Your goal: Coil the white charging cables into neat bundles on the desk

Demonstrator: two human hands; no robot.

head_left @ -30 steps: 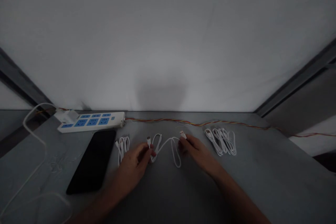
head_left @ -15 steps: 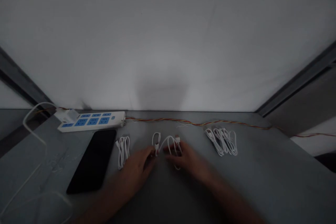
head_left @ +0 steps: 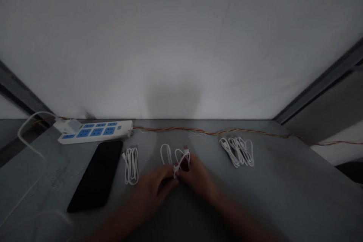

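Seen from the head camera, a smooth grey table (head_left: 283, 189) meets a plain, matte white wall (head_left: 181, 45). A twisted red-and-yellow wire (head_left: 215, 132) runs along the table's back edge, near a white power strip (head_left: 95, 133) with blue socket panels. A glossy black smartphone (head_left: 95, 176) lies flat in front of the strip. Thin white USB cables lie in two looped bundles: a slim left bundle (head_left: 131, 165) beside the phone and a wider right bundle (head_left: 236, 152). Between them, the slightly blurred left hand (head_left: 154, 185) and right hand (head_left: 197, 177) are closed and meet, pinching a looped white USB cable (head_left: 177, 162).
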